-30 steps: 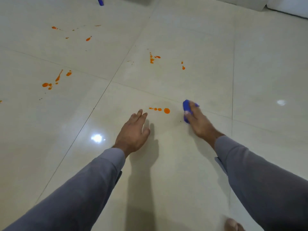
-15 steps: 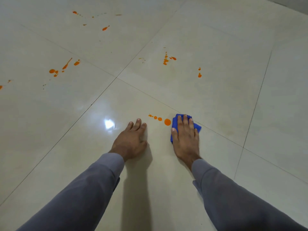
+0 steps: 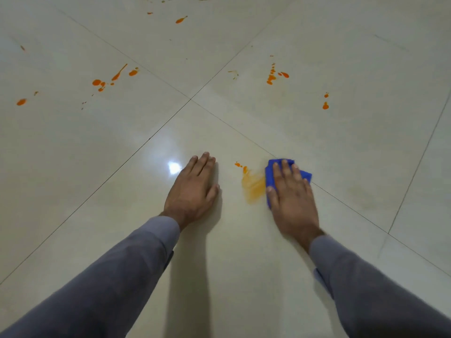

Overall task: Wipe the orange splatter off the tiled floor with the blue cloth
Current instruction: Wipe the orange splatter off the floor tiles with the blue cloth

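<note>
My right hand [image 3: 291, 193] lies flat on the folded blue cloth [image 3: 269, 178] and presses it to the glossy cream tile. Just left of the cloth is a pale orange smear [image 3: 253, 186], with small orange drops [image 3: 240, 166] above it. My left hand [image 3: 192, 191] rests palm down on the floor beside the smear, holding nothing. More orange splatter sits farther off: a cluster at the left [image 3: 112, 78], a blob at the far left [image 3: 21, 101], drops on the upper right tile [image 3: 274, 74] and two spots farther right [image 3: 325, 103].
Grout lines cross at a tile corner [image 3: 190, 99] ahead of my hands. A bright lamp reflection [image 3: 174, 167] shines on the tile left of my left hand. More orange flecks [image 3: 181, 20] lie near the top edge. Grey sleeves cover both forearms.
The large orange dot beside the cloth has been smeared into a pale streak as my right hand dragged the cloth over it. My left hand stayed planted. The view has tilted further down.
</note>
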